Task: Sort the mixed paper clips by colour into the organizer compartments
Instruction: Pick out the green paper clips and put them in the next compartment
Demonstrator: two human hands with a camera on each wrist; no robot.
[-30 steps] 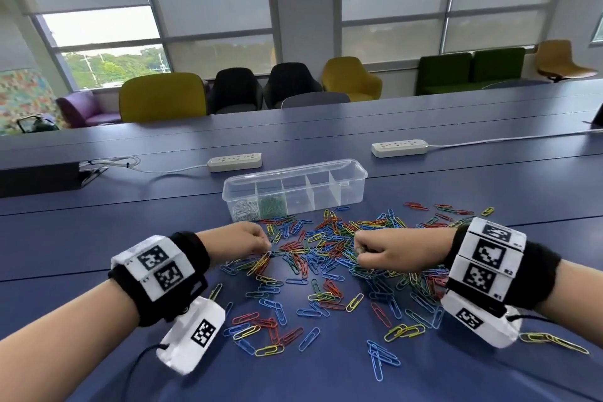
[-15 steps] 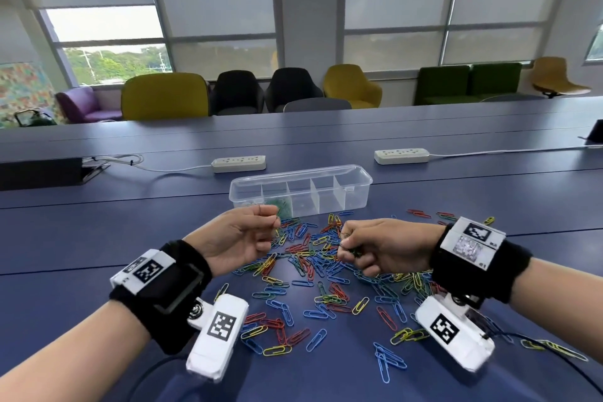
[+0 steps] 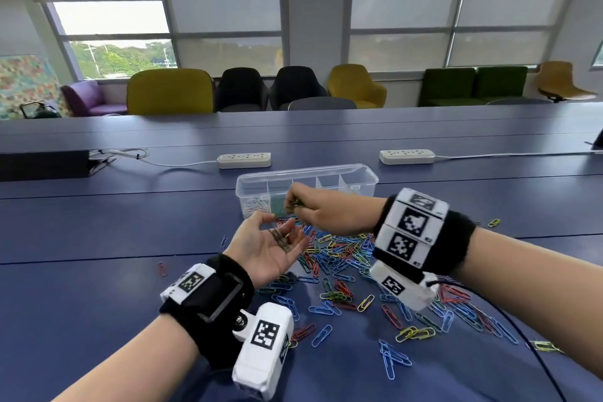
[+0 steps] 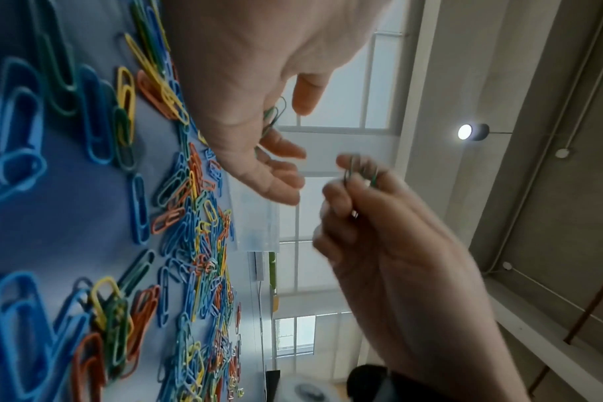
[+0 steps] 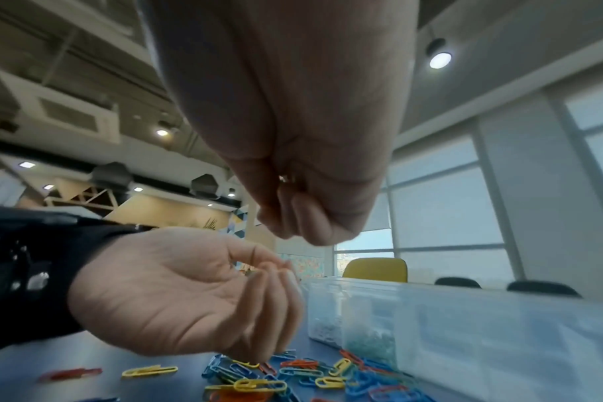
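1. Looking down from the head view, I see my left hand point(image 3: 267, 251) palm up above the table point(image 3: 98, 271), fingers loosely spread, with a few dark green clips point(image 3: 280, 238) lying across them. My right hand point(image 3: 321, 212) hangs just in front of the organizer point(image 3: 306, 188), fingertips bunched and pinching more clips point(image 3: 293, 204). White clips fill the organizer's leftmost compartment, green ones the next. The mixed pile point(image 3: 346, 271) sprawls on the table between and below my wrists, near side of the organizer.

2. Switching to the left wrist view: the left hand point(image 4: 245, 89) is open, fingers relaxed and apart, green clips point(image 4: 272, 114) resting at their base. The right hand point(image 4: 372, 206) sits just beside it, thumb and fingers pressed together on green clips point(image 4: 353, 171). The pile point(image 4: 190, 244) runs along the table.

3. Over on the right wrist view: the right hand point(image 5: 303, 152) is curled tight, with a glint of metal in the pinch. Below it the left hand point(image 5: 190, 299) cups upward, fingers gently bent. The organizer point(image 5: 465, 312) stands right beside them, with loose clips point(image 5: 293, 378) against its wall.
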